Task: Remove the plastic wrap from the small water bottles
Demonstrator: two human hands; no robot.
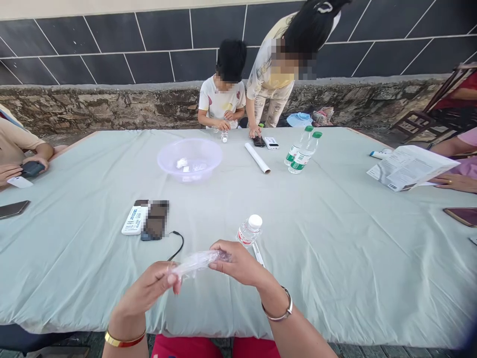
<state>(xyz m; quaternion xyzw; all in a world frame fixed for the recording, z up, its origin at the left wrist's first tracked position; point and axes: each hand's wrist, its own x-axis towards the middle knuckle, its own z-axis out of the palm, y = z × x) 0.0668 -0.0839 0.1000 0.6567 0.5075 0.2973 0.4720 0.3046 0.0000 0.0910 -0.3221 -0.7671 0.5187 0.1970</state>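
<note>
On a cloth-covered table (335, 248), from the left: a dark phone (14, 210) lies near the edge, then a white device (133, 220) beside a black handset (153, 223). The left hand (149, 286) (gold bangle (124, 341) at its wrist) pinches one end of a crinkled clear plastic wrap (196, 263), thumb against fingers. The wrap is held above the table, between both hands, with a lilac basin (190, 175) beyond. The right hand (238, 261) closes thumb and fingers on its other end. Just past stands a white-capped bottle (248, 232); farther right, two green-capped bottles (302, 155), then a folded white sheet (412, 166).
</note>
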